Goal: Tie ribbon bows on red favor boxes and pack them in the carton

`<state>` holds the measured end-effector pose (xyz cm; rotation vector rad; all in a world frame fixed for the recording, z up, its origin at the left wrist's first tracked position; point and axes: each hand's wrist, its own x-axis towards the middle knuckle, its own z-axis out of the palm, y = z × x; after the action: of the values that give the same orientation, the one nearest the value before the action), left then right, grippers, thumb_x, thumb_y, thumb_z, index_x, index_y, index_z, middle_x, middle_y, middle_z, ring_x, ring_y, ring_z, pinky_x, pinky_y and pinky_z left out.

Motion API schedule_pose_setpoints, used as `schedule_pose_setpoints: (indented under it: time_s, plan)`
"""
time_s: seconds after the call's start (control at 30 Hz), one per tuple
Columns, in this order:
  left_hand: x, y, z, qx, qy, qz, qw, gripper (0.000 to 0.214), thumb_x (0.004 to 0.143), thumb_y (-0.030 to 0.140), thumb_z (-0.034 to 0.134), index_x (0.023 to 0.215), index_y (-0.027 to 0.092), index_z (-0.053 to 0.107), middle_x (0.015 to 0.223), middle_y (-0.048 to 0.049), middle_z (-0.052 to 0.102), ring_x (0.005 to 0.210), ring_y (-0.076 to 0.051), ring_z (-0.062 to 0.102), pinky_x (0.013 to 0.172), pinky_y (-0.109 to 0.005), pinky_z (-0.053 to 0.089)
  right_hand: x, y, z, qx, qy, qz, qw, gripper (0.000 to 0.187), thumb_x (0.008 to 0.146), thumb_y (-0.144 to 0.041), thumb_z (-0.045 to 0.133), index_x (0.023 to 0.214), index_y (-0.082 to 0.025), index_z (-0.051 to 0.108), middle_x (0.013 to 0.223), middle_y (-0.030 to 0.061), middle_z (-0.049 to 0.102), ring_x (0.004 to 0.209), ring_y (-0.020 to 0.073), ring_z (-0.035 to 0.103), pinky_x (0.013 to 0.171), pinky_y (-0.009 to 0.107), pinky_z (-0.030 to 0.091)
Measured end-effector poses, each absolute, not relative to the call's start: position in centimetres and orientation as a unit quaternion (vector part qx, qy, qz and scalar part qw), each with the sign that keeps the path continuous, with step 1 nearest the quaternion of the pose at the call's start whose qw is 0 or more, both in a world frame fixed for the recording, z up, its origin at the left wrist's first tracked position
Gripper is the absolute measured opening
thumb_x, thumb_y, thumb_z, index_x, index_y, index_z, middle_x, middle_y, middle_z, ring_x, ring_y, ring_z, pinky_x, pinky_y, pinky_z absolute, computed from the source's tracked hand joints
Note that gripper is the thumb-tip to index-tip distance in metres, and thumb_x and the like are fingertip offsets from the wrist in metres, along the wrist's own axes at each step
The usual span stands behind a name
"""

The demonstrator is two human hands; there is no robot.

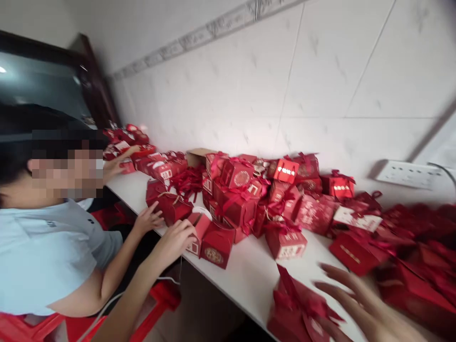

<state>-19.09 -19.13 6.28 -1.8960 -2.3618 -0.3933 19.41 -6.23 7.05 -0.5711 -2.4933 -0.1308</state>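
Note:
My left hand [176, 243] reaches far to the left, its fingers curled over the near side of a red gift box [201, 223]. Pressed close to it stands a second, darker red gift box [218, 244] with a round gold emblem. My right hand [359, 301], smeared by motion, has its fingers spread apart and nothing visible held. Beside that hand sits a red gift box tied with a ribbon bow [297, 304]; the thumb overlaps its right side, and I cannot tell whether they touch.
A co-worker in a light blue shirt [67, 251] sits at left, one hand [148, 219] beside a red box [173, 204]. Stacked red boxes [238, 194] line the white table [245, 273] along the tiled wall. A power strip [409, 174] is mounted at right. Red stools [156, 304] stand below.

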Motion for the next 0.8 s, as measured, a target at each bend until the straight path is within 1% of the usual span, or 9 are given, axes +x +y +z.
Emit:
schedule_pose_setpoints:
  time_s: [0.1, 0.17, 0.23, 0.3, 0.4, 0.47, 0.6, 0.67, 0.8]
  plan:
    - [-19.1, -19.7, 5.7, -0.641, -0.746, -0.178, 0.043, 0.021, 0.087, 0.025, 0.045, 0.077, 0.019, 0.063, 0.090, -0.0041, 0.060, 0.083, -0.019, 0.057, 0.078, -0.032, 0.044, 14.4, -8.2, 9.2, -0.146, -0.978, -0.003, 0.147, 0.035, 0.084, -0.030, 0.060, 0.116, -0.017, 0.056, 0.125, 0.0170, 0.054, 0.096, 0.0259, 0.064, 0.076, 0.036, 0.057]
    - [-18.8, -20.3, 5.3, -0.646, -0.730, -0.217, 0.043, 0.024, 0.088, 0.029, 0.044, 0.076, 0.020, 0.062, 0.087, -0.0026, 0.060, 0.079, -0.017, 0.057, 0.076, -0.029, 0.044, 10.0, -8.6, 9.9, -0.116, -0.988, 0.013, 0.098, 0.044, 0.081, -0.035, 0.066, 0.116, -0.012, 0.055, 0.126, 0.0208, 0.052, 0.110, 0.0323, 0.057, 0.086, 0.044, 0.053]
    - [-18.3, -20.9, 5.1, -0.647, -0.719, -0.252, 0.036, 0.025, 0.089, 0.031, 0.043, 0.076, 0.020, 0.062, 0.085, -0.0016, 0.060, 0.077, -0.015, 0.058, 0.076, -0.027, 0.044, 6.3, -8.6, 9.9, -0.112, -0.992, 0.016, 0.056, 0.057, 0.079, -0.043, 0.068, 0.121, -0.009, 0.050, 0.124, 0.0224, 0.052, 0.116, 0.0345, 0.052, 0.088, 0.047, 0.051]
    - [-17.7, -21.5, 5.0, -0.644, -0.711, -0.280, 0.030, 0.025, 0.089, 0.031, 0.044, 0.075, 0.020, 0.062, 0.085, -0.0016, 0.061, 0.078, -0.014, 0.059, 0.077, -0.026, 0.044, 3.9, -8.5, 9.5, -0.115, -0.993, -0.004, 0.020, 0.053, 0.079, -0.044, 0.067, 0.116, -0.009, 0.052, 0.116, 0.0214, 0.055, 0.111, 0.0333, 0.054, 0.085, 0.046, 0.051]
    - [-17.2, -22.4, 4.8, -0.633, -0.709, -0.309, 0.026, 0.024, 0.088, 0.032, 0.046, 0.074, 0.020, 0.063, 0.086, -0.0021, 0.062, 0.084, -0.015, 0.059, 0.082, -0.026, 0.044, 2.7, -8.1, 8.8, -0.136, -0.990, -0.001, -0.042, 0.036, 0.085, -0.034, 0.061, 0.111, -0.011, 0.051, 0.101, 0.0159, 0.061, 0.095, 0.0286, 0.062, 0.076, 0.039, 0.052]
    - [-17.1, -22.9, 4.6, -0.627, -0.711, -0.318, 0.025, 0.023, 0.088, 0.031, 0.047, 0.075, 0.021, 0.063, 0.088, -0.0022, 0.062, 0.086, -0.015, 0.059, 0.085, -0.027, 0.044, 2.8, -7.6, 8.4, -0.164, -0.985, 0.029, -0.053, 0.038, 0.086, -0.034, 0.060, 0.114, -0.012, 0.048, 0.103, 0.0142, 0.062, 0.089, 0.0270, 0.065, 0.071, 0.035, 0.052]
    - [-16.6, -23.1, 4.4, -0.626, -0.710, -0.321, 0.024, 0.022, 0.088, 0.031, 0.048, 0.075, 0.021, 0.064, 0.090, -0.0019, 0.063, 0.088, -0.016, 0.059, 0.087, -0.028, 0.042, 3.1, -6.7, 7.7, -0.217, -0.974, 0.067, -0.028, 0.049, 0.080, -0.040, 0.067, 0.114, -0.011, 0.046, 0.117, 0.0197, 0.056, 0.092, 0.0293, 0.064, 0.068, 0.034, 0.051]
    - [-16.2, -23.2, 4.5, -0.632, -0.706, -0.318, 0.024, 0.024, 0.088, 0.031, 0.047, 0.074, 0.021, 0.064, 0.089, -0.0015, 0.063, 0.086, -0.016, 0.060, 0.085, -0.029, 0.042, 3.0, -6.3, 7.2, -0.225, -0.969, 0.097, -0.032, 0.043, 0.078, -0.034, 0.068, 0.110, -0.011, 0.050, 0.111, 0.0192, 0.060, 0.089, 0.0287, 0.065, 0.068, 0.033, 0.050]
    - [-15.5, -23.8, 4.7, -0.628, -0.713, -0.310, 0.029, 0.023, 0.088, 0.031, 0.047, 0.074, 0.022, 0.064, 0.089, -0.0007, 0.064, 0.085, -0.015, 0.060, 0.081, -0.029, 0.042, 3.5, -4.9, 6.9, -0.239, -0.959, 0.148, -0.024, 0.014, 0.079, -0.023, 0.065, 0.088, -0.015, 0.058, 0.088, 0.0089, 0.067, 0.080, 0.0207, 0.065, 0.068, 0.027, 0.047]
